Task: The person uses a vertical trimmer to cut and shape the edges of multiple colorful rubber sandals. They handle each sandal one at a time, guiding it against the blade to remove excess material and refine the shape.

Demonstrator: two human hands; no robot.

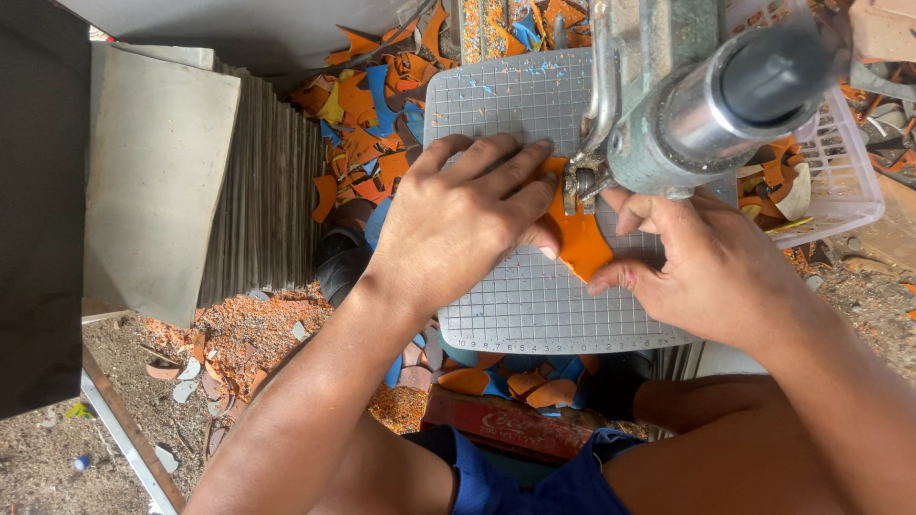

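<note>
My left hand (465, 217) lies flat on a grey gridded cutting mat (534, 305), its fingers pressing the left side of an orange sheet piece (579, 245). My right hand (701, 265) holds the same orange piece from the right, fingertips at its lower edge. The piece's top edge sits under the small toothed head (580, 181) of a green metal machine (687, 95) that overhangs the mat.
Orange and blue offcuts (367, 105) pile up behind the mat and below it (515, 381). A stack of grey sheets (258, 191) stands at the left. A white plastic basket (840, 172) with scraps sits at the right. Crumbs cover the ground (258, 324).
</note>
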